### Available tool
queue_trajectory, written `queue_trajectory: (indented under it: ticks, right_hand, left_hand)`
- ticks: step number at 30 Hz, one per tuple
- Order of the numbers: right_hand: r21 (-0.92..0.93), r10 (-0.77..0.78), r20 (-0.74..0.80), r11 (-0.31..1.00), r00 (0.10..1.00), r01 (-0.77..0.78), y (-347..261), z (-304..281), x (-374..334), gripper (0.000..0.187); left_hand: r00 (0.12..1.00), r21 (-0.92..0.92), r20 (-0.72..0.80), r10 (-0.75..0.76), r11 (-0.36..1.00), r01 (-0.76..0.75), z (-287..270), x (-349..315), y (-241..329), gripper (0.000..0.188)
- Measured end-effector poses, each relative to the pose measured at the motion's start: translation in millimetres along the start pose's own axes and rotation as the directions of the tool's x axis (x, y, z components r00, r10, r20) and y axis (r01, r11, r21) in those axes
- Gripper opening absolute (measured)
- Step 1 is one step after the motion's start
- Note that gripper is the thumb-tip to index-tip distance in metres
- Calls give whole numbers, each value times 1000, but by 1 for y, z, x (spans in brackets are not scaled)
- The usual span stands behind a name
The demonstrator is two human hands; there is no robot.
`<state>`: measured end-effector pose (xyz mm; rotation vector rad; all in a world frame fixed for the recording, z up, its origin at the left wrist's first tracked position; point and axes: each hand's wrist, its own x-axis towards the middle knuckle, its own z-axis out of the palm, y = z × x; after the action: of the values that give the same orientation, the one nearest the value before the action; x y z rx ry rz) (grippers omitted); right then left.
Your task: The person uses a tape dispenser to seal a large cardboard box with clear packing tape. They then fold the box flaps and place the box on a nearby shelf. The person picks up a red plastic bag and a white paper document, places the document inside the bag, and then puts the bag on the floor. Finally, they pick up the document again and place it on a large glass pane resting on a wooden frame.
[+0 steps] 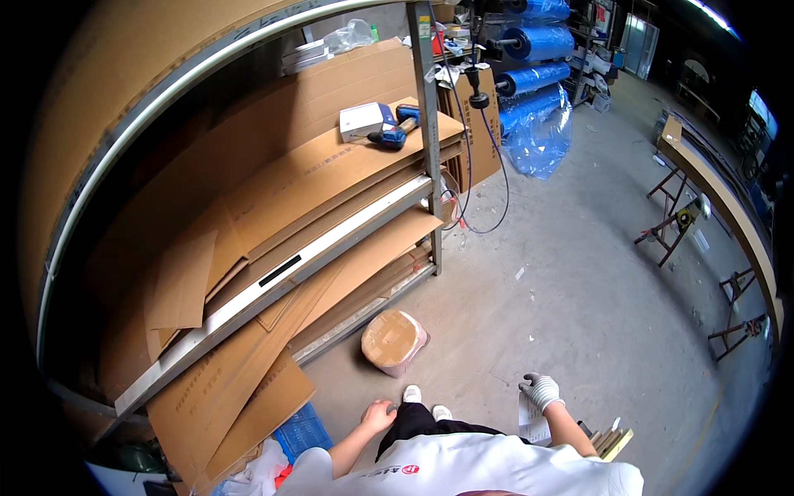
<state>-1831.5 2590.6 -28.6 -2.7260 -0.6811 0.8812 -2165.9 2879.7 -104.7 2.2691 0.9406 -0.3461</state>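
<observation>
My left hand [379,416] is bare and hangs low beside my dark trousers, with its fingers loosely curled in and nothing visible in them. On my right hand [543,391] is a grey and white striped glove. Its fingers are bent at the top of a white printed sheet of paper [533,420], which hangs below the hand; the grip itself is partly hidden. On the floor ahead of my feet stands a rounded container [392,340] with a brown, cardboard-like top.
A metal rack [356,223] on the left holds cardboard sheets [322,169], a blue cordless drill [395,132] and a white box [364,121]. Blue film rolls [538,43] stand ahead. Right, a long panel [728,190] rests on trestles. Pale strips [614,442] lie behind my right arm.
</observation>
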Motion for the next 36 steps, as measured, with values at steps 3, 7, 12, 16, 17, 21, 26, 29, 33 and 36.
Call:
queue_trajectory:
  ticks: [3,7,12,16,17,21,26,29,33,36]
  right_hand:
    - [241,151,-224,966,963,-95,17,-24,11,33]
    - [673,244,-514,710,823,210,16,-58,71,20]
    - [790,240,-586,383,774,480,-56,-131,152,16]
    - [769,102,-623,262,776,583,-93,-173,214,16]
    - [788,120,-607,221,786,575,-99,-181,229,15]
    - [791,206,-611,174,764,586,-94,-230,274,16]
    - [871,274,-485,68,830,487,-54,-268,334,14]
    - [916,287,-359,-75,888,394,-33,-286,385,22]
    - [947,36,-321,39,947,319,-2,-334,445,31]
    - [955,-256,-235,120,938,272,7,-380,468,37]
  left_hand:
    - [991,-25,46,124,992,-123,-19,42,48,46]
    - [949,-385,251,193,919,-85,-47,91,143,51]
    - [798,-822,314,514,568,-42,-25,180,237,51]
    - [711,-924,237,661,380,-45,-51,253,321,41]
    - [782,-922,205,589,384,-47,-63,267,339,37]
    - [883,-934,147,446,357,-25,-83,321,384,65]
    - [901,-893,-87,426,368,-260,-103,386,424,59]
    - [861,-912,103,497,393,-117,-118,431,452,36]
    - [958,-878,-108,265,427,-218,-128,453,503,16]
    - [976,-924,-213,-34,331,-190,-125,471,533,13]
